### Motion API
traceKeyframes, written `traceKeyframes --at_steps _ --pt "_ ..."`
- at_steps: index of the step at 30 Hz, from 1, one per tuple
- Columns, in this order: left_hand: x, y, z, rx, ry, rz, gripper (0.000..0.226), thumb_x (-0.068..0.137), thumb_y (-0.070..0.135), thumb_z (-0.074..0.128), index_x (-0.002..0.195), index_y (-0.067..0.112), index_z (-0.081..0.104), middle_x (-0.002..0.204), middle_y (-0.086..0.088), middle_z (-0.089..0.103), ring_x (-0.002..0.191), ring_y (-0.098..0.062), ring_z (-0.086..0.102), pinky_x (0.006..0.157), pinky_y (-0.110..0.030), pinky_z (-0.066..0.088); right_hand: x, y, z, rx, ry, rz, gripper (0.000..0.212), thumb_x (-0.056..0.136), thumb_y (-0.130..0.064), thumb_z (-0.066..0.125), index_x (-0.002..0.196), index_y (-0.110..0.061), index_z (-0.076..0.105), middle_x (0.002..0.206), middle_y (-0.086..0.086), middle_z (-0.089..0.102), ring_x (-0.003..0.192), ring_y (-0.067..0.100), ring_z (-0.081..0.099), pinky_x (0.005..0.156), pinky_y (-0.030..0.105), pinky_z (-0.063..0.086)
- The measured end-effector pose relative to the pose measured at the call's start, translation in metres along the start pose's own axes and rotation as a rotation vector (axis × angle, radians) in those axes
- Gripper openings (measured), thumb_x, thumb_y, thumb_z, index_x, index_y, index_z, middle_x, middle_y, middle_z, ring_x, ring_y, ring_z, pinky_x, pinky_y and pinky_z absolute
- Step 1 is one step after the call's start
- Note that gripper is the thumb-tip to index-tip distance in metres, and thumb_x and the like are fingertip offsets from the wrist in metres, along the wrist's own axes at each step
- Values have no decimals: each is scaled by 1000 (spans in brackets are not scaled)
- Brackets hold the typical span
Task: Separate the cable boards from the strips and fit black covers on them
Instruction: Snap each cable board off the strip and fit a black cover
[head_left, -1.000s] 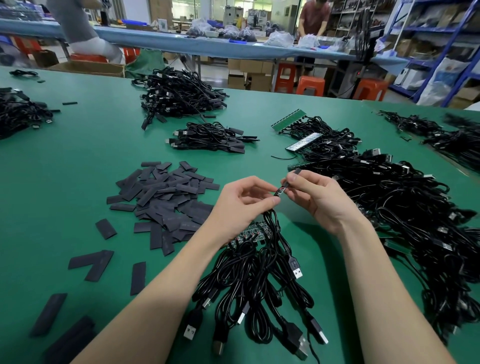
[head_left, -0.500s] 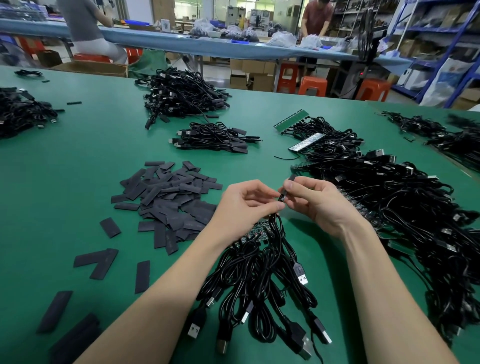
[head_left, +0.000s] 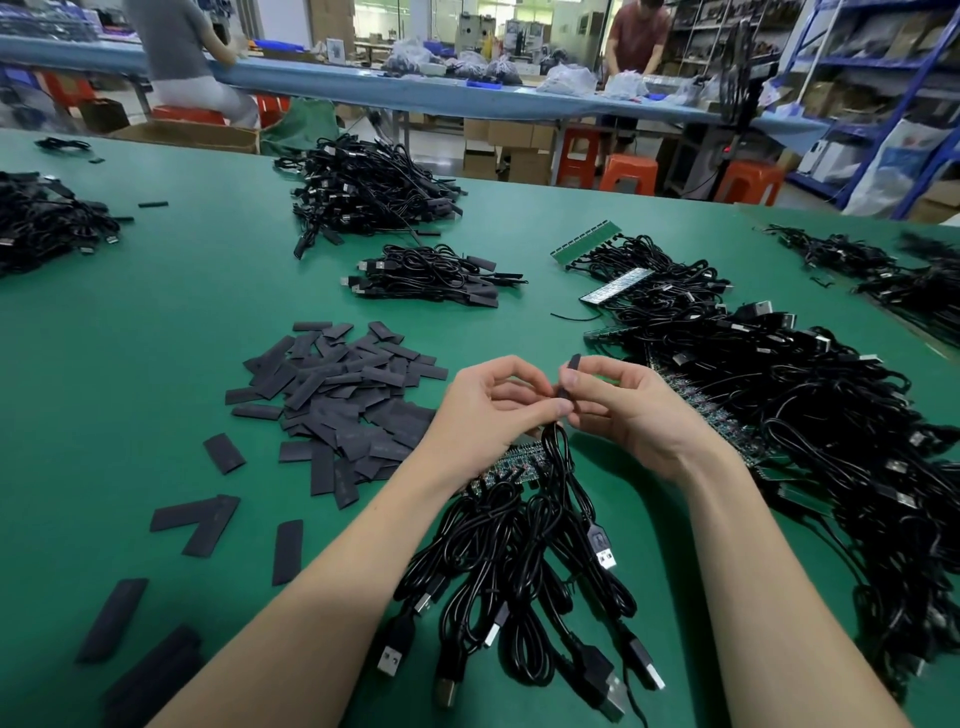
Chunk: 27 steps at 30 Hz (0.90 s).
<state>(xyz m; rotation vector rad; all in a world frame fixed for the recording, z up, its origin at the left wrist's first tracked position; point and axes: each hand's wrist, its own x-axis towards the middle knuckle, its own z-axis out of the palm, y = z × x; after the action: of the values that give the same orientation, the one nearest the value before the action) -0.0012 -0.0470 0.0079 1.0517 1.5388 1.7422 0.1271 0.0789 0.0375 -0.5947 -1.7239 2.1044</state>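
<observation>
Head view looks down on a green bench (head_left: 130, 374). A large tangle of black cables (head_left: 810, 415) with board strips fills its right side, and a heap of flat black covers (head_left: 337, 395) lies left of centre. Nearer, a strip (head_left: 511, 462) with its cable bundle (head_left: 519, 561) sits under the hands. Right hand (head_left: 634, 410) pinches one black cover (head_left: 570, 382) upright; left hand (head_left: 493, 410) pinches the cable end just below it, both grips narrow.
</observation>
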Motion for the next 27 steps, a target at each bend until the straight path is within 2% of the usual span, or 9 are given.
traceKeyframes --at_steps 3,7,13,18,27 --pt "1 0 0 -21 0 0 18 77 8 85 84 14 70 73 -5 74 68 -14 71 66 -24 58 0 0 0 22 3 -80 41 68 -27 84 107 -20 74 102 15 76 84 21 72 79 30 59" --pt "1 -1 0 -39 15 8 18 77 6 85 84 14 70 72 -2 74 68 -13 71 66 -20 55 0 0 3 64 14 -142 35 73 -19 81 108 -22 78 105 19 75 89 24 74 80 30 59" --pt "2 -2 -1 -59 17 3 19 76 11 86 85 15 70 75 -4 75 73 -14 73 67 -20 54 4 0 8 98 85 -141 30 65 -19 83 95 -19 82 96 14 77 81 18 74 72 23 58" --pt "3 -3 -2 -60 15 2 17 78 11 85 85 16 70 76 -3 75 71 -12 72 68 -19 54 7 2 7 127 130 -140 37 66 -16 82 102 -12 77 93 13 77 78 15 73 70 20 57" --pt "2 -3 -1 -29 23 9 19 76 13 87 85 14 70 76 -7 75 72 -15 72 68 -20 54 8 4 9 90 105 -120 34 69 -16 80 103 -12 76 93 16 77 74 17 73 69 23 58"
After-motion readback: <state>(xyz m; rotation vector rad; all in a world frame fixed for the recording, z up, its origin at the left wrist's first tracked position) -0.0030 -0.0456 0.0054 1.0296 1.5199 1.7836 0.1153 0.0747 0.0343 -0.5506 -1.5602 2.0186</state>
